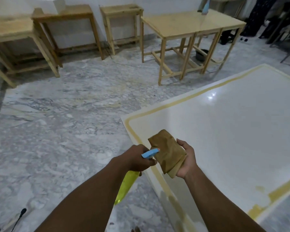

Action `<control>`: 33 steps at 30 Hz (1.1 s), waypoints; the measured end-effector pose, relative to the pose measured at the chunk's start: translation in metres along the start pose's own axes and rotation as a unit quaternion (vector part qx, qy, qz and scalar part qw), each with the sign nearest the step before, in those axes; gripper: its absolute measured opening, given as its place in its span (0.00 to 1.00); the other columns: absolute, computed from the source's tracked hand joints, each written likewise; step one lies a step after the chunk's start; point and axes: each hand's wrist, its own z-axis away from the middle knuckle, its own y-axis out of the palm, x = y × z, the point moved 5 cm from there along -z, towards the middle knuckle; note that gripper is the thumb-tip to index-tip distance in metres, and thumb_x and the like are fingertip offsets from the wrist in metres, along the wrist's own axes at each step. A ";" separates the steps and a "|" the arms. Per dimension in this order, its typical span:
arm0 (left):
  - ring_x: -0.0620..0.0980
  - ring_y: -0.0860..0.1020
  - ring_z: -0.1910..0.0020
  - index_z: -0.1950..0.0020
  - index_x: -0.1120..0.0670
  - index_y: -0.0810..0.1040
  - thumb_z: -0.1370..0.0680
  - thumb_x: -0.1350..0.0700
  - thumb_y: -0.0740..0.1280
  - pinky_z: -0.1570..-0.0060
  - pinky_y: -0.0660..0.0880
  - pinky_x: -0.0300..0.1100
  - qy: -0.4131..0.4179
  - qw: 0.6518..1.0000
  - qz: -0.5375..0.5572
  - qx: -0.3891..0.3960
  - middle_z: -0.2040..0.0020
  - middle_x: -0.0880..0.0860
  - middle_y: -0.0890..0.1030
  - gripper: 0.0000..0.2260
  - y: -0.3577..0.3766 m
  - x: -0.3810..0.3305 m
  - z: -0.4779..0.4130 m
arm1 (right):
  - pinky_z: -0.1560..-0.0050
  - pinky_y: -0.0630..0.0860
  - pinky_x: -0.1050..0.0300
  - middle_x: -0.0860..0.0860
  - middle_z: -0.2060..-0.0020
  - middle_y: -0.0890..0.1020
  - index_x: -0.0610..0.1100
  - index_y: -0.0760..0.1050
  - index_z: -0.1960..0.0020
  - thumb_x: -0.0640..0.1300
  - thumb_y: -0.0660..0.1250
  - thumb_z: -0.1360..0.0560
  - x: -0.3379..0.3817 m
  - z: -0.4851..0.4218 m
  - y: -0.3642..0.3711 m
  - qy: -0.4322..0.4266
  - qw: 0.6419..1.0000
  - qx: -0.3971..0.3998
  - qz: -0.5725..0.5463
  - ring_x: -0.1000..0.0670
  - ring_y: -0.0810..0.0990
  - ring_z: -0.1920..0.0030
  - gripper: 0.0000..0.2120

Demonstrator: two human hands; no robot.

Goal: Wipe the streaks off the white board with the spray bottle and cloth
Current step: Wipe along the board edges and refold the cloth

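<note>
A large white board (228,131) with a yellowish border lies flat on the marble floor at the right. My left hand (137,159) grips a spray bottle (126,185) with a yellow-green body and a blue head, its nozzle turned toward the cloth. My right hand (188,160) holds a folded brown cloth (167,153) above the board's near-left corner. The nozzle tip almost touches the cloth. A faint yellowish smudge marks the board near its right edge.
Several wooden tables (187,25) stand along the far wall and behind the board. A second spray bottle (206,6) stands on the far right table. A dark bowl (201,54) sits under it. A black cable (18,218) lies at the bottom left.
</note>
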 end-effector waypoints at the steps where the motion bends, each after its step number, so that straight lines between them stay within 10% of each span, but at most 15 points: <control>1: 0.49 0.83 0.67 0.56 0.54 0.76 0.22 0.46 0.72 0.60 0.84 0.45 0.004 1.000 -0.004 -0.007 0.61 0.53 0.81 0.12 0.000 -0.002 0.000 | 0.51 0.80 0.50 0.40 0.53 0.85 0.37 0.86 0.52 0.57 0.63 0.24 -0.001 0.001 0.001 -0.004 1.000 -0.001 -0.004 0.41 0.83 0.57 0.25; 10: 0.55 0.85 0.65 0.58 0.60 0.78 0.20 0.47 0.69 0.56 0.83 0.54 -0.006 0.998 0.008 -0.066 0.63 0.60 0.83 0.17 -0.009 0.021 0.012 | 0.50 0.78 0.49 0.38 0.51 0.86 0.36 0.80 0.42 0.52 0.59 0.21 -0.014 -0.010 0.005 0.010 0.999 -0.034 0.018 0.41 0.86 0.56 0.22; 16: 0.62 0.84 0.65 0.58 0.64 0.76 0.20 0.48 0.69 0.58 0.83 0.58 -0.023 0.979 0.109 -0.171 0.65 0.62 0.81 0.19 -0.040 0.072 -0.011 | 0.33 0.73 0.41 0.36 0.39 0.82 0.36 0.79 0.35 0.48 0.63 0.27 0.000 -0.072 0.032 0.043 0.982 -0.100 0.154 0.37 0.80 0.38 0.24; 24: 0.60 0.83 0.68 0.61 0.57 0.78 0.24 0.45 0.68 0.63 0.82 0.61 -0.010 0.961 0.166 -0.221 0.67 0.59 0.81 0.16 -0.091 0.150 -0.086 | 0.55 0.81 0.49 0.40 0.54 0.82 0.41 0.78 0.50 0.43 0.61 0.24 0.060 -0.206 0.160 -0.131 0.913 -0.121 0.366 0.42 0.82 0.59 0.09; 26: 0.61 0.82 0.68 0.61 0.57 0.77 0.23 0.45 0.68 0.63 0.82 0.62 -0.015 0.960 0.171 -0.223 0.68 0.60 0.80 0.16 -0.100 0.172 -0.102 | 0.60 0.79 0.55 0.48 0.55 0.83 0.49 0.77 0.46 0.49 0.58 0.21 0.061 -0.240 0.191 -0.251 0.808 -0.118 0.519 0.48 0.81 0.60 0.11; 31: 0.60 0.80 0.71 0.65 0.56 0.73 0.22 0.47 0.69 0.66 0.79 0.59 0.005 0.962 0.157 -0.222 0.71 0.59 0.77 0.17 -0.105 0.210 -0.132 | 0.40 0.75 0.39 0.43 0.40 0.81 0.47 0.76 0.33 0.51 0.60 0.26 -0.008 -0.313 0.171 -0.353 0.400 -0.050 0.845 0.37 0.76 0.37 0.23; 33: 0.59 0.79 0.72 0.66 0.54 0.72 0.22 0.48 0.70 0.66 0.78 0.59 0.013 0.963 0.160 -0.219 0.71 0.58 0.77 0.17 -0.104 0.215 -0.139 | 0.36 0.72 0.40 0.45 0.36 0.79 0.46 0.76 0.32 0.55 0.62 0.25 -0.015 -0.314 0.162 -0.370 0.351 -0.059 0.858 0.39 0.74 0.33 0.24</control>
